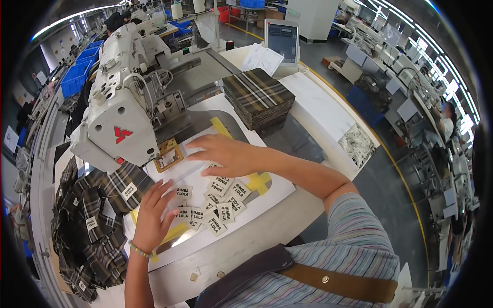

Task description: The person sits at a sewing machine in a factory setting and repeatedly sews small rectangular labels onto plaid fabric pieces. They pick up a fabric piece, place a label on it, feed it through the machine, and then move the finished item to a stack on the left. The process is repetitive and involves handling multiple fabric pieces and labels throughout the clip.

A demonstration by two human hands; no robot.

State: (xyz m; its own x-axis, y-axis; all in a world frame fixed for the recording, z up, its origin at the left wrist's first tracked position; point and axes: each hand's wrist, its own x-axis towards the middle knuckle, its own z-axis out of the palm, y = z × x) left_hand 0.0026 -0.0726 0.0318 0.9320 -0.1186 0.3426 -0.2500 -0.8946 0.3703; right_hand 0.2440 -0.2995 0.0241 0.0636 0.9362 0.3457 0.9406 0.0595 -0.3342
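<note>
My right hand (pixel 223 155) reaches across the work plate, fingers spread, just right of the brass-coloured clamp frame (pixel 168 155) under the sewing machine head (pixel 120 113). Nothing shows in its grasp. Below it lies a loose spread of small cream fabric labels (pixel 226 211) with dark print. My left hand (pixel 153 213), a beaded bracelet (pixel 139 250) at its wrist, is open with fingers apart at the left side of the labels. Beside it, plaid fabric pieces (pixel 97 226) in brown, black and white hang in a heap at the left, several bearing a label.
A neat stack of plaid fabric pieces (pixel 259 95) stands at the back right of the plate. Behind it are papers (pixel 262 59) and a control screen (pixel 281 43). Yellow tape (pixel 259 182) marks the white work sheet. Other sewing stations (pixel 405 92) line the right side.
</note>
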